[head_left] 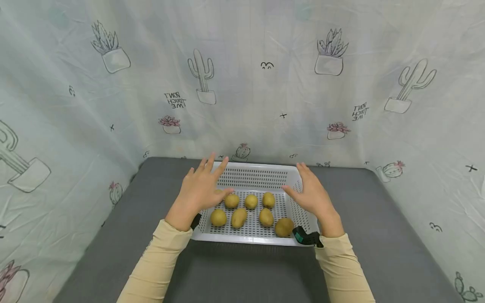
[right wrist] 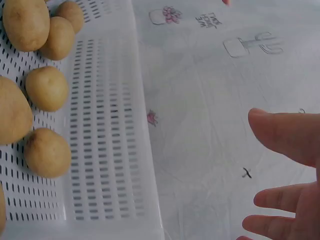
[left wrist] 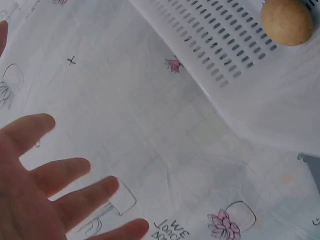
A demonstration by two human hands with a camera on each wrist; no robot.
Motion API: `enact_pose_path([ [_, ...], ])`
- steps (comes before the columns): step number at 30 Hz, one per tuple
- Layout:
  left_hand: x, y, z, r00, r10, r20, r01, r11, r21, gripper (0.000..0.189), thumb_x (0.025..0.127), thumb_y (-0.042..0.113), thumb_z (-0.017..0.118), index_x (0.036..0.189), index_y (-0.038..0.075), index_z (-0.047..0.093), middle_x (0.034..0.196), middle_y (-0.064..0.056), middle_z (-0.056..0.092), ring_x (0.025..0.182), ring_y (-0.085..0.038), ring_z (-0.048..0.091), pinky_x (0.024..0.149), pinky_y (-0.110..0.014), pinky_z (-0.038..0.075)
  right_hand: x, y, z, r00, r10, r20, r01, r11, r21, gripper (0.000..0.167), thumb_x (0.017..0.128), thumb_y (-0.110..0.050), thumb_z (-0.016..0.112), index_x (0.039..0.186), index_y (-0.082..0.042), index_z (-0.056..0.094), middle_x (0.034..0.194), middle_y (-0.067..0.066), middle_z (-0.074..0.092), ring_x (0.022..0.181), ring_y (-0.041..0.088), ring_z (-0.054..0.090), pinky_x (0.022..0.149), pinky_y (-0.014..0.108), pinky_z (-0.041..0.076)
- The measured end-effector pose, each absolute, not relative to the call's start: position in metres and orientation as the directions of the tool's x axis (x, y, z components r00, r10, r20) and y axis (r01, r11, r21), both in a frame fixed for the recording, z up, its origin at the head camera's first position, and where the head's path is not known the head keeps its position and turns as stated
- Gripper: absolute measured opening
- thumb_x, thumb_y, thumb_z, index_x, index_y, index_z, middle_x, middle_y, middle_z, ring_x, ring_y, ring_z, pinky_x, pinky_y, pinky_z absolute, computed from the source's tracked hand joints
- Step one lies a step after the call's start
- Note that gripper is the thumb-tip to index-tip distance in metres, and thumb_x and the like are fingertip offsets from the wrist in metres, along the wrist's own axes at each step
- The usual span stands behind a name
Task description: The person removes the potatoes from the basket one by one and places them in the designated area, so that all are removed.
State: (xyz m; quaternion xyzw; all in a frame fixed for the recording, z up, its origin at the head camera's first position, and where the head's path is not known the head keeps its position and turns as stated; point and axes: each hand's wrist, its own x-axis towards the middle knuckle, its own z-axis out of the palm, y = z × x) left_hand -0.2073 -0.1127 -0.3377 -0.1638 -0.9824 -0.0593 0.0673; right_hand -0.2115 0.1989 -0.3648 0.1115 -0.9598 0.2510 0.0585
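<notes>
A white perforated plastic basket (head_left: 253,240) stands on the dark grey table, with several potatoes (head_left: 239,218) lying spread over its bottom. My left hand (head_left: 201,187) hovers over the basket's left side, fingers spread and holding nothing. Over the right side is my right hand (head_left: 311,191), its thumb apart from the straight fingers and nothing in its grasp. In the left wrist view the left hand (left wrist: 45,185) shows spread fingers away from the basket wall (left wrist: 200,80). The right wrist view has the right hand (right wrist: 290,185) apart from the basket rim (right wrist: 150,150); potatoes (right wrist: 47,152) lie inside.
The dark grey tabletop (head_left: 227,273) extends around the basket on all sides. Behind and beside it hangs a pale curtain (head_left: 242,84) printed with potted cacti and succulents. A black wrist strap (head_left: 307,237) sits at the right wrist, over the basket's near right corner.
</notes>
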Motion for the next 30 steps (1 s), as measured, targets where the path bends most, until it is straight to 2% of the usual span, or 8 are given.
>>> enact_pose_path([
  [3,-0.204,-0.120,-0.336,-0.918,0.337,0.210,0.363,0.926,0.103,0.081,0.087,0.062,0.053,0.153,0.029,0.018,0.158,-0.016,0.016,0.138,-0.038,0.033,0.082,-0.052,0.049,-0.212,0.208,-0.365,-0.968,-0.173,0.180,-0.243,0.825,-0.510,0.087,0.090,-0.047,0.059,0.151,-0.001,0.017,0.156,0.022,0.017,0.141,0.042,0.019,0.110,0.059,0.021],
  [5,-0.200,-0.126,-0.337,-0.908,0.344,0.238,0.378,0.919,0.114,0.078,0.087,0.062,0.052,0.152,0.031,0.021,0.158,-0.015,0.017,0.131,-0.038,0.043,0.062,-0.043,0.051,-0.212,0.213,-0.366,-0.968,-0.165,0.186,-0.241,0.811,-0.533,0.087,0.090,-0.047,0.059,0.152,-0.003,0.016,0.156,0.021,0.017,0.141,0.042,0.019,0.110,0.059,0.020],
  [7,-0.197,-0.134,-0.338,-0.906,0.344,0.247,0.382,0.915,0.128,0.077,0.087,0.064,0.050,0.152,0.033,0.021,0.158,-0.014,0.018,0.125,-0.038,0.049,0.053,-0.040,0.047,-0.211,0.218,-0.367,-0.967,-0.162,0.194,-0.244,0.798,-0.551,0.087,0.090,-0.046,0.060,0.152,-0.004,0.016,0.156,0.021,0.019,0.141,0.043,0.020,0.109,0.060,0.021],
  [11,-0.190,-0.153,-0.342,-0.909,0.346,0.231,0.393,0.896,0.207,0.077,0.087,0.066,0.050,0.151,0.035,0.020,0.159,-0.011,0.016,0.127,-0.039,0.047,0.068,-0.052,0.051,-0.209,0.226,-0.370,-0.968,-0.154,0.199,-0.243,0.781,-0.575,0.085,0.090,-0.045,0.060,0.153,-0.008,0.016,0.155,0.021,0.021,0.139,0.044,0.023,0.106,0.063,0.024],
  [14,-0.187,-0.167,-0.346,-0.908,0.363,0.210,0.414,0.858,0.305,0.078,0.086,0.062,0.055,0.151,0.035,0.020,0.159,-0.010,0.014,0.132,-0.041,0.041,0.081,-0.061,0.046,-0.206,0.230,-0.372,-0.971,-0.138,0.196,-0.231,0.757,-0.612,0.084,0.090,-0.043,0.060,0.153,-0.011,0.015,0.155,0.021,0.021,0.134,0.049,0.030,0.101,0.064,0.031],
  [22,-0.180,-0.200,-0.370,-0.899,0.395,0.190,0.430,0.711,0.557,0.081,0.085,0.044,0.068,0.151,0.031,0.024,0.159,-0.010,0.014,0.136,-0.043,0.032,0.096,-0.061,0.038,-0.199,0.238,-0.377,-0.971,-0.126,0.202,-0.233,0.677,-0.698,0.078,0.091,-0.035,0.061,0.153,-0.012,0.018,0.155,0.021,0.021,0.127,0.052,0.037,0.096,0.062,0.039],
  [24,-0.181,-0.206,-0.378,-0.894,0.403,0.196,0.433,0.664,0.609,0.079,0.086,0.039,0.069,0.151,0.028,0.025,0.159,-0.011,0.015,0.137,-0.040,0.032,0.097,-0.059,0.039,-0.198,0.239,-0.378,-0.970,-0.126,0.206,-0.237,0.661,-0.712,0.076,0.092,-0.033,0.061,0.152,-0.012,0.020,0.154,0.022,0.023,0.127,0.052,0.038,0.095,0.061,0.039],
  [30,-0.190,-0.217,-0.398,-0.879,0.422,0.224,0.449,0.571,0.687,0.072,0.089,0.025,0.067,0.150,0.018,0.030,0.158,-0.012,0.019,0.123,-0.037,0.050,0.089,-0.049,0.048,-0.198,0.242,-0.376,-0.962,-0.133,0.239,-0.269,0.627,-0.732,0.073,0.092,-0.028,0.061,0.152,-0.013,0.022,0.154,0.020,0.024,0.129,0.049,0.038,0.098,0.060,0.038],
])
